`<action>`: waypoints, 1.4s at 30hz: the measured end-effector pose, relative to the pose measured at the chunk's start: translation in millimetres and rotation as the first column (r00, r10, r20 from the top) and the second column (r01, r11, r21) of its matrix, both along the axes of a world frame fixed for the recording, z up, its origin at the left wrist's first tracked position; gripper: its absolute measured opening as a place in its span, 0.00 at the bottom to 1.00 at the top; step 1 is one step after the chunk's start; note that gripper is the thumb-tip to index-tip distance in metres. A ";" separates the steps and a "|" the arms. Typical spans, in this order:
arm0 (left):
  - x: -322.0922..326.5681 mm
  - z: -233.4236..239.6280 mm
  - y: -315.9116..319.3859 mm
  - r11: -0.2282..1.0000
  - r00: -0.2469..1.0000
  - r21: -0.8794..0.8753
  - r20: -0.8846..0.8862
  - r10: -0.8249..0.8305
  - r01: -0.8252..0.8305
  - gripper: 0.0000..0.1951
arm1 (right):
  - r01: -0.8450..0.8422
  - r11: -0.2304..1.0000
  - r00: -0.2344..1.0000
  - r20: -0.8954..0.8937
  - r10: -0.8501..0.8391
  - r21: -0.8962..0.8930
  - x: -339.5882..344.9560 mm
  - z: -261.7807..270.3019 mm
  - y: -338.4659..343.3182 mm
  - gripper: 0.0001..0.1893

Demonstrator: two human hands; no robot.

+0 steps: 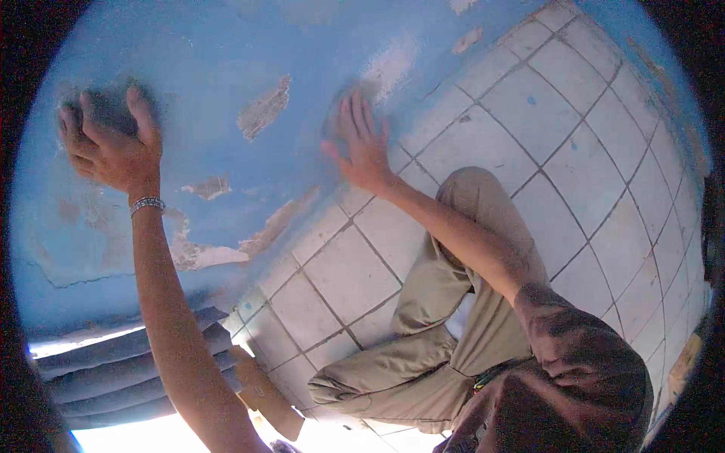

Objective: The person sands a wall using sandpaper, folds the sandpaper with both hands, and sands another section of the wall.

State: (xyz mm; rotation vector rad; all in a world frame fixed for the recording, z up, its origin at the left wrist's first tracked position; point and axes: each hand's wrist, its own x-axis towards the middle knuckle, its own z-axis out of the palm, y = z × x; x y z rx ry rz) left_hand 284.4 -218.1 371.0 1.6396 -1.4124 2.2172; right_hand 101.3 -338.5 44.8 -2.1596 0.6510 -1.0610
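Observation:
My left hand (113, 141), with a beaded bracelet (147, 205) at its wrist, is raised to the blue painted wall (209, 51) at the upper left. Its fingers are spread and bent around a dark area; whether that is shadow or a held thing, I cannot tell. Low on the same wall, near the floor, my right hand (362, 141) lies with thumb apart and nothing visible in it. Between the hands is a patch of flaked paint (264, 107). Another pale, worn patch (393, 62) lies just beyond the right fingertips.
White floor tiles (351, 277) with dark joints meet the wall diagonally. My bent legs in tan trousers (481, 226) rest on them. At the lower left are a dark corrugated shutter or folded sheet (102, 379) and a brown cardboard piece (266, 390). More paint has flaked near the wall's foot.

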 end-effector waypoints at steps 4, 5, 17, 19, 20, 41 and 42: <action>2.2 1.9 -3.1 1.000 1.000 0.009 0.003 0.002 -0.002 0.32 | 0.154 0.986 0.982 0.121 -0.146 -0.062 4.0 16.3 -32.3 0.46; 0.8 2.7 -2.8 1.000 1.000 0.014 -0.001 -0.009 0.009 0.32 | 0.153 0.986 0.982 0.119 -0.145 -0.065 0.2 7.8 -26.7 0.46; -2.5 0.9 -6.7 0.999 0.999 0.003 -0.005 -0.054 0.054 0.31 | 0.159 0.987 0.974 0.159 -0.163 0.038 0.8 14.4 -26.1 0.45; -5.2 7.0 -8.1 0.999 0.998 0.002 0.018 -0.053 0.053 0.31 | 0.030 0.992 0.997 -0.071 -0.039 -0.125 -3.8 -15.7 -7.1 0.44; -7.0 7.5 -7.0 0.999 0.999 0.009 0.014 -0.037 0.036 0.31 | 0.032 0.991 0.997 -0.066 -0.041 -0.128 -2.9 -28.0 4.8 0.44; -3.9 -1.9 -6.7 0.998 0.999 0.038 0.000 -0.046 0.046 0.31 | 0.012 0.982 0.992 0.126 0.012 -0.188 -4.0 7.4 -29.6 0.49; -6.9 2.4 -9.2 0.999 0.999 0.015 0.009 -0.037 0.037 0.31 | -0.012 0.976 0.996 0.081 0.030 -0.219 -6.2 -0.8 -25.9 0.49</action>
